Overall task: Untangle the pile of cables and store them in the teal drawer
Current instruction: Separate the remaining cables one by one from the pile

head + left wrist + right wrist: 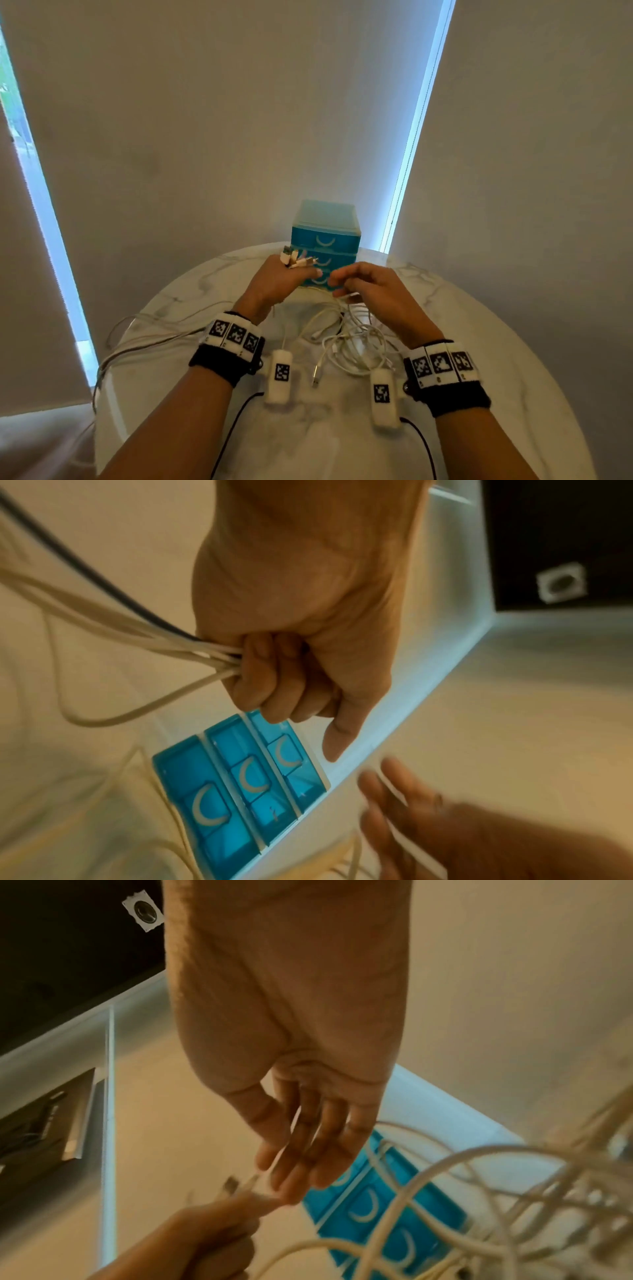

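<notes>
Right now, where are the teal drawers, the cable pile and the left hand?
Teal drawers (325, 241): head view, top drawer front.
Cable pile (356, 342): head view, middle of the loops.
Left hand (294, 631): left wrist view, palm above curled fingers.

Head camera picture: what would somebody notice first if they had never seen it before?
Probably the bright teal drawers at the far edge of the round marble table, all three shut. Next, the left hand gripping a bunch of cable ends in front of it, beside the right hand, with a tangle of white cables lying below.
</notes>
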Demonstrator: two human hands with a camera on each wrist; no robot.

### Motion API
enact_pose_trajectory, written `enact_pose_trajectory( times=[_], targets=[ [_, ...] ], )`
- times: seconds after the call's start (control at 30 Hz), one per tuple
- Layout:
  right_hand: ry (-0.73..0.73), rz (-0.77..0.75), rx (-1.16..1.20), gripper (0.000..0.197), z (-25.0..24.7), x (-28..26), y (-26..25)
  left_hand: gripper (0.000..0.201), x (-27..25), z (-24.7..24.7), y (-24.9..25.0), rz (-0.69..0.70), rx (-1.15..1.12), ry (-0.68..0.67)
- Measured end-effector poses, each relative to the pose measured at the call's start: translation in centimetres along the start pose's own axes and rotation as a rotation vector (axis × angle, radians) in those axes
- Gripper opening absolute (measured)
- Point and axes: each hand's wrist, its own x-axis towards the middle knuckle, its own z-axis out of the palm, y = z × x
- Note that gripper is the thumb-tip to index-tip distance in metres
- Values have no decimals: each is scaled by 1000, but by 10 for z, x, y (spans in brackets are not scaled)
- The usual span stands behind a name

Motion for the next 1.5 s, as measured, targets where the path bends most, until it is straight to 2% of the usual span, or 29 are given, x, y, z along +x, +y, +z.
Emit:
enact_pose_trajectory(
  times=[0.1,0.2,0.27,0.33,0.43,0.5,0.63,0.73,0.8,0.87,0.97,1.03,1.1,1.13,1.2,1.27,1.33,1.37,1.43,1.5],
  targets=[
    [-154,-2,-148,27,-16,-8,16,33,4,0,-17,-182,-260,-6],
    [-522,42,-335,38,-20,-16,23,36,-2,0,-22,-195,-355,-40],
    [-651,80,-493,35,-17,-16,23,38,-7,-1,-22,-181,-403,-97],
    [-555,17,-568,22,-14,-12,26,42,-11,-1,-21,-173,-426,-144],
    [-237,-90,-512,10,-17,-8,32,44,-15,-2,-16,-161,-417,-188],
    [-183,-101,-500,9,-22,-12,34,47,-19,-2,-12,-156,-411,-204],
    [-267,-16,-545,36,-28,-32,24,55,-21,-2,-10,-162,-416,-188],
    [-355,9,-614,24,-27,-35,23,57,-21,-2,-11,-176,-465,-135],
    [-336,20,-606,20,-29,-36,20,56,-22,-3,-11,-187,-488,-130],
    [-354,43,-621,23,-30,-39,15,56,-21,-3,-11,-184,-474,-145],
    [-460,130,-758,37,-33,-44,13,56,-22,-2,-9,-185,-418,-187],
    [-493,98,-758,29,-38,-44,14,55,-25,-2,-5,-190,-374,-256],
    [-441,-17,-555,12,-47,-46,9,53,-29,-1,-2,-194,-327,-333],
    [-364,-81,-396,11,-51,-47,7,52,-30,-1,0,-192,-312,-363],
    [-124,-148,-10,24,-51,-43,9,48,-32,0,2,-176,-304,-398],
    [35,-99,507,31,-38,-34,15,46,-32,0,2,-161,-330,-381],
    [72,20,960,31,-15,-23,22,45,-29,0,0,-158,-389,-299],
    [68,94,1094,30,-3,-20,26,44,-28,-1,-2,-159,-424,-242],
    [59,213,1179,29,21,-15,34,44,-24,-2,-5,-151,-475,-141],
    [73,263,1098,29,39,-15,40,44,-22,-2,-9,-135,-465,-79]
  ],
)
